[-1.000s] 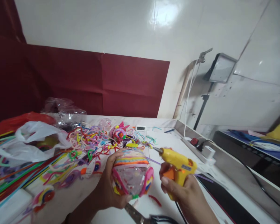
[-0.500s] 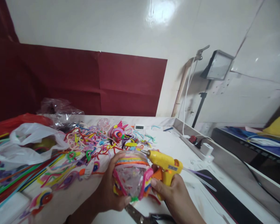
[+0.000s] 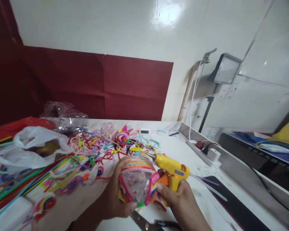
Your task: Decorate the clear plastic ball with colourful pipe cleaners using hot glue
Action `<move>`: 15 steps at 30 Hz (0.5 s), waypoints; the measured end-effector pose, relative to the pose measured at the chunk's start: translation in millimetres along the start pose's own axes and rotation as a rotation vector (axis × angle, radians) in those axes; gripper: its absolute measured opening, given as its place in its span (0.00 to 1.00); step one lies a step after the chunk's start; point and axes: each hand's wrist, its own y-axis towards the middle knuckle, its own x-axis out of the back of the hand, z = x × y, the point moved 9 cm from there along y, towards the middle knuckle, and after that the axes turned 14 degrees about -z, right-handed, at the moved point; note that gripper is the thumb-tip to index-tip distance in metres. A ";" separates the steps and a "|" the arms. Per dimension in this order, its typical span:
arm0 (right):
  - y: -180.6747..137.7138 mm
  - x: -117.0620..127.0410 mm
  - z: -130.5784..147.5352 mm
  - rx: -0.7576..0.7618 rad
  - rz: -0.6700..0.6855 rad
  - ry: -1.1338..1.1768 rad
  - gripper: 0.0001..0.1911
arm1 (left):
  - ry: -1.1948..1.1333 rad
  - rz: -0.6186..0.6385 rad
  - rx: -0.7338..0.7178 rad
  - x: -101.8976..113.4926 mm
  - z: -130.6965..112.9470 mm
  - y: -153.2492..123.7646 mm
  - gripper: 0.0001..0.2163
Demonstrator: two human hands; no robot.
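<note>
A clear plastic ball (image 3: 136,184) trimmed with bands of coloured pipe cleaners is in my left hand (image 3: 115,195), whose fingers wrap round its left side and bottom. My right hand (image 3: 179,200) grips a yellow hot glue gun (image 3: 170,165) by its handle, near the orange trigger. The gun's metal nozzle points left, close to the ball's upper right edge; whether it touches cannot be made out. A clear glue stick sticks out of the gun's back. Below the ball, scissors (image 3: 146,223) lie partly hidden by my hands.
Loose pipe cleaners (image 3: 86,144) heap on the table's left, beside a white plastic bag (image 3: 33,147). A pink decorated ball (image 3: 121,138) and a small digital display (image 3: 144,132) stand at the back. To the right lie a black mat (image 3: 233,199) and a power strip (image 3: 207,154).
The view has shifted very slightly, and the ball appears a touch further right. Both hands keep their hold on the ball and the glue gun.
</note>
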 end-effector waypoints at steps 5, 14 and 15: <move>-1.3 0.1 2.1 0.001 -0.009 -0.031 0.25 | -0.027 -0.026 0.078 2.6 16.8 -3.5 0.55; -7.7 -1.3 16.9 -0.001 -0.107 -0.089 0.26 | 0.146 -0.136 -0.137 8.6 -5.3 5.8 0.49; -8.0 2.2 17.8 -0.018 -0.138 -0.070 0.26 | 0.159 -0.145 -0.170 8.8 -9.5 7.0 0.48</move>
